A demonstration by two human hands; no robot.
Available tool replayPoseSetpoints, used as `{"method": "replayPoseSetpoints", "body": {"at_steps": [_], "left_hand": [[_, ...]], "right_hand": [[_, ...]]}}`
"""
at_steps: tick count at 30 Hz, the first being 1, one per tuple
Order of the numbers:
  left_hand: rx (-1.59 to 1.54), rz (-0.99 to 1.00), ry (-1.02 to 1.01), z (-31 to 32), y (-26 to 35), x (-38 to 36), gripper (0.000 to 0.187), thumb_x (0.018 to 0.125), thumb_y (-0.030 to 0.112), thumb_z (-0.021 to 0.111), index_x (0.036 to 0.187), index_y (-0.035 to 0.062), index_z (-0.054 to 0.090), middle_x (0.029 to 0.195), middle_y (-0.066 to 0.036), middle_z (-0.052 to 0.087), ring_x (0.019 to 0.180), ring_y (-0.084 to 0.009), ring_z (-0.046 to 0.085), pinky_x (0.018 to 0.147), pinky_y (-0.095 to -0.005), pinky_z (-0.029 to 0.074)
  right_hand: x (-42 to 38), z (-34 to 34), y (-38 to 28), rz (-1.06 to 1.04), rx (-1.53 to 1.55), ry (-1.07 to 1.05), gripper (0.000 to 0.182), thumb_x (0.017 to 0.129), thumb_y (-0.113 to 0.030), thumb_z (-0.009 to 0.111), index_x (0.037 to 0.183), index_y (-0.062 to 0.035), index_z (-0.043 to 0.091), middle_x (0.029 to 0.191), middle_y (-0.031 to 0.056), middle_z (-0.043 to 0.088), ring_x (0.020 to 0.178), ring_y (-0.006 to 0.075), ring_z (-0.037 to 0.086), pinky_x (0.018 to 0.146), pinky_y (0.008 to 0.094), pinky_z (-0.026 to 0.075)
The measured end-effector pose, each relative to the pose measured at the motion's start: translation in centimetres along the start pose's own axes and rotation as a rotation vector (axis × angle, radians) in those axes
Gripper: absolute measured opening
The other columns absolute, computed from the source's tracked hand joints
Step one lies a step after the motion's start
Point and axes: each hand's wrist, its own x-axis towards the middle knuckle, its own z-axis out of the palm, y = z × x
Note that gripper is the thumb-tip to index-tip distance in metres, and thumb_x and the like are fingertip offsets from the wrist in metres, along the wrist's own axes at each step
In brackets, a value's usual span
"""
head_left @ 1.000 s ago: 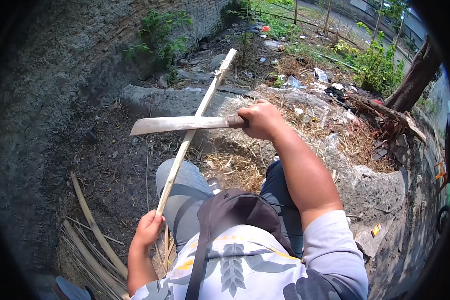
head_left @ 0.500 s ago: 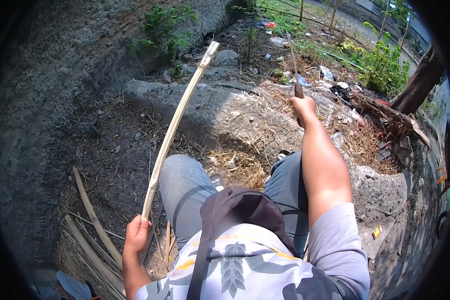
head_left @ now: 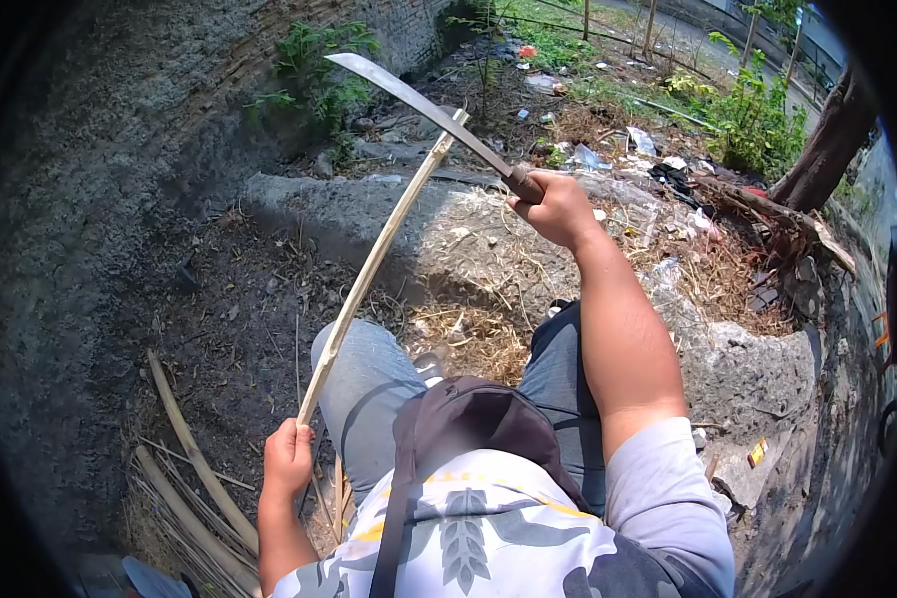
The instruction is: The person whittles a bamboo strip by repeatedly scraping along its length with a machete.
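Out on a patch of dark bare ground beside a rough grey wall, a long pale split bamboo strip is gripped at its lower end by the left hand, down at about 7 o'clock in the view. The fingers are wrapped tight around the strip, fully closed on it. From there the strip is slanted up toward 12 o'clock, passing over the left knee in grey-blue jeans.

A long curved steel machete with a dark brown handle is held in the right hand, fist clenched around the handle, at roughly 1 o'clock. The blade is pointed up and left toward 11 o'clock, and it's crossed over the strip's top end, right at the tip. Whether metal and bamboo are actually touching can't be told.

A dark sling bag is worn across the chest over a printed white shirt. A bundle of more bamboo strips is laid on the ground near the left hand, at 8 o'clock. Dry straw and scattered litter are seen around 2 o'clock.
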Motion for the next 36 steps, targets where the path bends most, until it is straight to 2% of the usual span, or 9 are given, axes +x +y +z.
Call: {"method": "replayPoseSetpoints", "body": {"at_steps": [2, 6, 10, 15, 21, 23, 25, 27, 36], "left_hand": [[0.046, 0.033, 0.019, 0.1, 0.4, 0.1, 0.024, 0.104, 0.018, 0.058, 0.089, -0.0008, 0.062, 0.071, -0.017, 0.061, 0.063, -0.03, 0.059, 0.06, -0.0411, 0.046], [0.143, 0.109, 0.119, 0.2, 0.4, 0.0, 0.02, 0.103, 0.017, 0.058, 0.092, 0.001, 0.063, 0.074, -0.02, 0.062, 0.067, -0.0399, 0.062, 0.062, -0.0457, 0.048], [0.251, 0.136, 0.187, -0.4, -0.1, -0.9, 0.018, 0.103, 0.019, 0.059, 0.094, 0.003, 0.064, 0.077, -0.02, 0.063, 0.071, -0.0431, 0.063, 0.063, -0.0488, 0.049], [0.302, 0.137, 0.177, 0.4, -0.5, -0.8, 0.017, 0.102, 0.02, 0.06, 0.095, 0.0039, 0.064, 0.079, -0.019, 0.064, 0.073, -0.0434, 0.064, 0.063, -0.0506, 0.049], [0.287, 0.15, 0.162, 1.0, 0.5, 0.0, 0.016, 0.102, 0.018, 0.06, 0.096, 0.0041, 0.064, 0.081, -0.02, 0.066, 0.074, -0.0444, 0.064, 0.064, -0.0519, 0.049], [0.286, 0.157, 0.195, 0.0, 0.8, -0.5, 0.016, 0.102, 0.019, 0.06, 0.097, 0.004, 0.064, 0.081, -0.02, 0.066, 0.075, -0.0444, 0.065, 0.064, -0.0519, 0.049], [0.312, 0.114, 0.171, -0.8, 0.4, -1.2, 0.017, 0.102, 0.019, 0.06, 0.096, 0.004, 0.064, 0.081, -0.02, 0.066, 0.075, -0.0449, 0.065, 0.065, -0.0523, 0.049], [0.321, 0.102, 0.122, -1.2, 1.5, -1.5, 0.017, 0.102, 0.019, 0.06, 0.095, 0.0039, 0.064, 0.081, -0.021, 0.066, 0.075, -0.0453, 0.065, 0.064, -0.0524, 0.049], [0.249, 0.093, 0.152, 0.4, 0.2, -1.2, 0.015, 0.101, 0.016, 0.059, 0.094, 0.0033, 0.062, 0.08, -0.022, 0.065, 0.075, -0.0463, 0.063, 0.064, -0.0528, 0.048]], "right_hand": [[-1.0, -0.6, -2.8, -0.061, -0.144, -0.136, 0.027, 0.082, -0.035, 0.078, 0.098, -0.0133, 0.076, 0.095, 0.0156, 0.075, 0.093, 0.0383, 0.071, 0.082, 0.0479, 0.055], [-1.8, -0.5, -5.2, -0.253, -0.481, -0.218, 0.023, 0.076, -0.024, 0.074, 0.097, -0.0154, 0.075, 0.095, 0.0131, 0.076, 0.096, 0.0363, 0.072, 0.087, 0.0486, 0.057], [-0.2, -0.4, -2.4, 0.111, -0.302, -0.171, 0.027, 0.08, -0.021, 0.069, 0.106, -0.0184, 0.076, 0.105, 0.0127, 0.076, 0.103, 0.0351, 0.072, 0.091, 0.0485, 0.057], [-0.7, 0.0, -2.1, 0.05, -0.425, -0.171, 0.024, 0.081, -0.022, 0.068, 0.103, -0.0165, 0.075, 0.103, 0.0132, 0.076, 0.103, 0.0349, 0.072, 0.092, 0.0482, 0.057], [-1.5, 2.7, -3.7, -0.428, -0.532, -0.199, 0.012, 0.078, -0.024, 0.07, 0.087, -0.0164, 0.071, 0.084, 0.0129, 0.074, 0.091, 0.0339, 0.073, 0.085, 0.0489, 0.057], [-1.2, 1.9, -2.8, -0.365, -0.523, -0.161, 0.013, 0.079, -0.022, 0.07, 0.09, -0.0165, 0.073, 0.086, 0.0126, 0.075, 0.092, 0.0349, 0.073, 0.085, 0.0491, 0.056], [0.0, 1.2, -0.9, 0.1, -0.332, -0.08, 0.022, 0.081, -0.021, 0.066, 0.102, -0.0165, 0.075, 0.096, 0.0144, 0.077, 0.097, 0.0372, 0.072, 0.087, 0.0506, 0.056], [0.2, 0.9, 0.4, 0.155, -0.348, -0.071, 0.025, 0.082, -0.022, 0.066, 0.105, -0.0172, 0.075, 0.101, 0.0154, 0.077, 0.101, 0.0369, 0.072, 0.09, 0.0493, 0.056], [-1.1, 1.4, -2.2, -0.134, -0.483, -0.21, 0.025, 0.078, -0.023, 0.068, 0.101, -0.017, 0.075, 0.096, 0.0164, 0.076, 0.097, 0.0373, 0.072, 0.087, 0.0504, 0.057]]}}
